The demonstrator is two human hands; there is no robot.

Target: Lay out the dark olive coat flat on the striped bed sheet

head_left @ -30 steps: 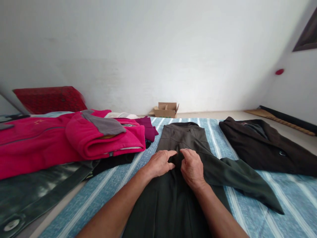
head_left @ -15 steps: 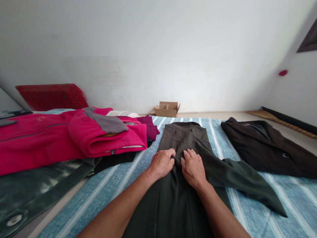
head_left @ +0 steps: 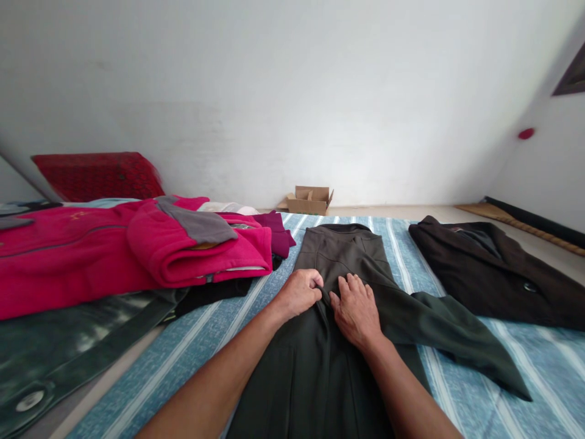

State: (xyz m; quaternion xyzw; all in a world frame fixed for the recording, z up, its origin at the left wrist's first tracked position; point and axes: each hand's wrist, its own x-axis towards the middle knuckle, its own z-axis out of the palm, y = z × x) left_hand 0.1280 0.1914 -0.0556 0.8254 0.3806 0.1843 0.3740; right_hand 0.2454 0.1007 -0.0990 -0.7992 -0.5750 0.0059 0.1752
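A dark green jacket (head_left: 320,366) lies spread in front of me on a blue striped sheet (head_left: 242,332), its collar toward the wall. One sleeve stretches out to the right. My left hand (head_left: 299,294) is closed on a fold of the jacket near its middle, lifting the cloth a little. Beside it, my right hand (head_left: 355,308) rests flat on the jacket with its fingers stretched forward. The jacket's other sleeve cannot be made out.
Left of the sheet is a pile with a pink fleece jacket (head_left: 91,262), a purple garment (head_left: 280,235) and a dark green shiny garment (head_left: 68,347). A folded dark brown coat (head_left: 493,268) lies right. A cardboard box (head_left: 311,201) stands by the wall.
My left hand has risen slightly, drawing the pinched fold up with it. My right hand has barely shifted on the jacket.
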